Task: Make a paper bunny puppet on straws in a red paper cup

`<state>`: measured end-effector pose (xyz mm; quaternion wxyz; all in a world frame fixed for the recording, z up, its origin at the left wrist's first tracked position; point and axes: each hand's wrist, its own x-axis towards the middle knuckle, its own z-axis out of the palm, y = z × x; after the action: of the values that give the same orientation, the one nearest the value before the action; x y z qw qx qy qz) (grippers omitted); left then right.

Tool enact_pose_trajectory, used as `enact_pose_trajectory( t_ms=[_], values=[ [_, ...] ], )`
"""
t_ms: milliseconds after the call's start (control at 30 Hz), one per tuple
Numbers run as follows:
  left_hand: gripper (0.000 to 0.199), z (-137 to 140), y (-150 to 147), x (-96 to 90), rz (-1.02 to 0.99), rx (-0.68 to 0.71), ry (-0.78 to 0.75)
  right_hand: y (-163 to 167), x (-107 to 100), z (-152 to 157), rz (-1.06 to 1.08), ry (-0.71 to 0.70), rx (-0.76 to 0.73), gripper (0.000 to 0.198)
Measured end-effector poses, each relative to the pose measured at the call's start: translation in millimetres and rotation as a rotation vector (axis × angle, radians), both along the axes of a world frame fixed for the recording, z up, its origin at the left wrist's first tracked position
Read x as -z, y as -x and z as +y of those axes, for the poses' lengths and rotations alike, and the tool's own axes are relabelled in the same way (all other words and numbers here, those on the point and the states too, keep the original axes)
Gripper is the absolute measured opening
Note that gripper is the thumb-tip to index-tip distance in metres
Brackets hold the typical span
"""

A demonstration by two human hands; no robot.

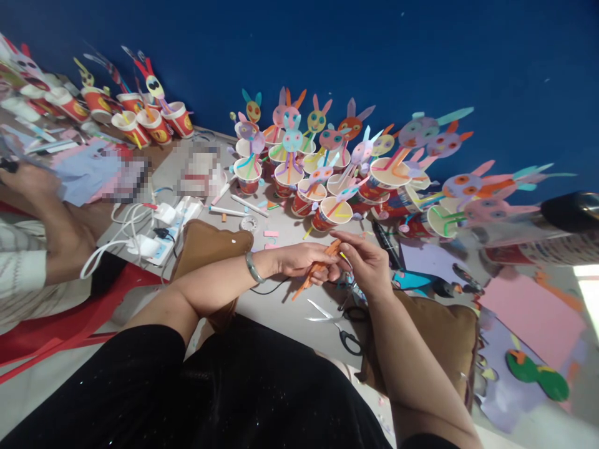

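Over the table's front part, my left hand (304, 259) is closed around a folded strip of orange paper (319, 267), its lower end pointing down to the left. My right hand (367, 262) meets it from the right, thumb and fingers pinching the strip's upper end. A small bit of yellow shows by the right fingertips; what it is I cannot make out. Below the hands lie scissors (334, 321) with black handles, blades spread. Just beyond stand several paper cups (332, 215) holding paper rabbit heads.
At left are a power strip (175, 227) with white plugs and a co-worker's arm (70, 224). Brown cushions (206, 246) lie by both my arms. Pink paper (533, 318) and a tall can (552, 249) are at right. A blue wall (299, 50) closes the back.
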<state>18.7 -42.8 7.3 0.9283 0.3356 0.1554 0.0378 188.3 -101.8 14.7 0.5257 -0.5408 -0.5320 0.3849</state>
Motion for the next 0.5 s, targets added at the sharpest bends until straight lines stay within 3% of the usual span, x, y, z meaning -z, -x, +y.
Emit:
enact_pose_trajectory(
  t_ms=[333,500],
  values=[
    [0.018,-1.2,1.5,0.8,0.03,-0.005,-0.032,-1.8,4.0,0.2,0.04,0.043,-0.027,0.026],
    [0.021,0.3,1.8,1.3,0.005,0.009,-0.024,-6.0,8.7,2.1,0.134,0.104,-0.018,0.042]
  ],
)
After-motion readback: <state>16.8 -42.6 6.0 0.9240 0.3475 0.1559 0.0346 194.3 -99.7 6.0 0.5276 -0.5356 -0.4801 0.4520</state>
